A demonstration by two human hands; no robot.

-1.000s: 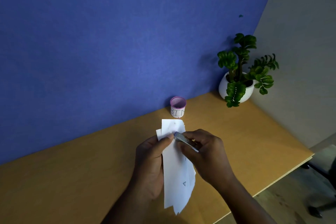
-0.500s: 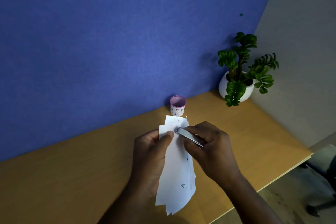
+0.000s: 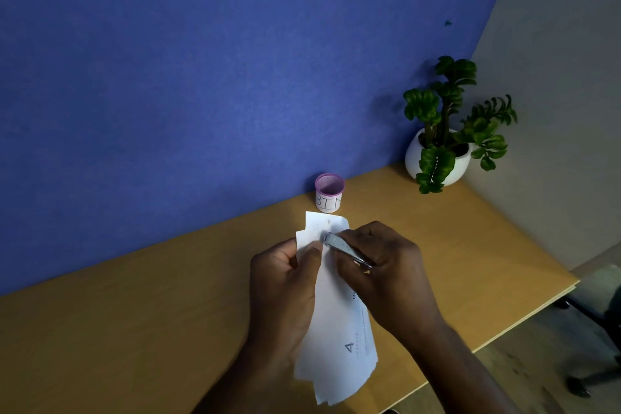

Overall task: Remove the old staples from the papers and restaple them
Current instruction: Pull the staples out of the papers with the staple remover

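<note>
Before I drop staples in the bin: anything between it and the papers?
Head view: only bare desk between the bin and the papers.

I see the small purple-rimmed mesh cup (image 3: 329, 192) on the wooden desk (image 3: 134, 329), against the blue wall (image 3: 201, 77); the white-potted green plant (image 3: 440, 148) stands to its right.

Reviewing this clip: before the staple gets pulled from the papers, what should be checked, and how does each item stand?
1. Papers held firmly by left hand: ok.
2. Metal tool gripped in right hand: ok.
3. Tool tip at the papers' top corner: ok.
4. Tip hooked under the staple: cannot tell, too small.
5. Cup marked BIN upright, open, within reach on the desk: ok.
</note>
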